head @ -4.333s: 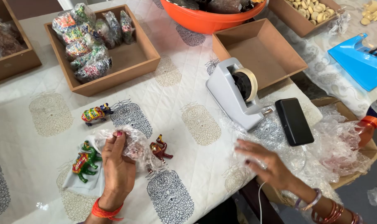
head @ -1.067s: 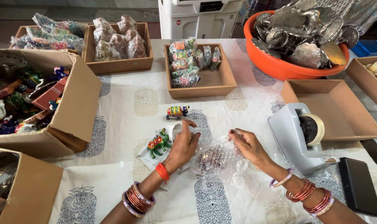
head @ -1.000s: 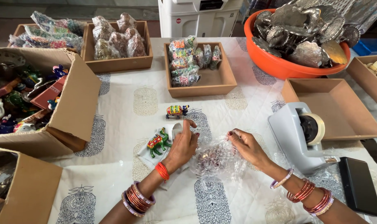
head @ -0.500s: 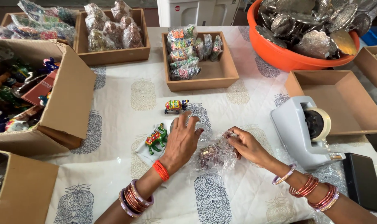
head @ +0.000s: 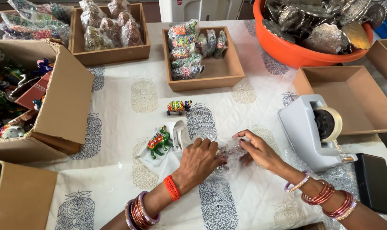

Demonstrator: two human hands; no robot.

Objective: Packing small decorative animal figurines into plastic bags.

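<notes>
Fingers of the left hand (head: 198, 156) lay spread and flat, pressing down on a clear plastic bag (head: 228, 158) at lower centre of the frame; those of the right hand (head: 258, 150) were curled together, pinching the bag's right edge; what sat inside the crinkled plastic was too blurred and covered to make out, beyond something small and dark. The bag lay on the patterned white tablecloth (head: 129, 106), between both hands; just left of the left hand, a painted green animal figurine (head: 159, 142) rested on a white cloth (head: 170, 153), partly hidden under the wrist; above it stood a second, multicoloured figurine (head: 179, 106), well apart from the hands. To the right sat a grey tape dispenser (head: 306, 132), and a black phone (head: 374, 183) lay at the lower right, cut by the frame edge. An orange tub (head: 295, 51) of silvery pieces was cropped at the upper right; a wooden tray (head: 227, 70) of wrapped packets stood at upper centre; open cardboard boxes (head: 61, 102) at the left were only partly in view.
</notes>
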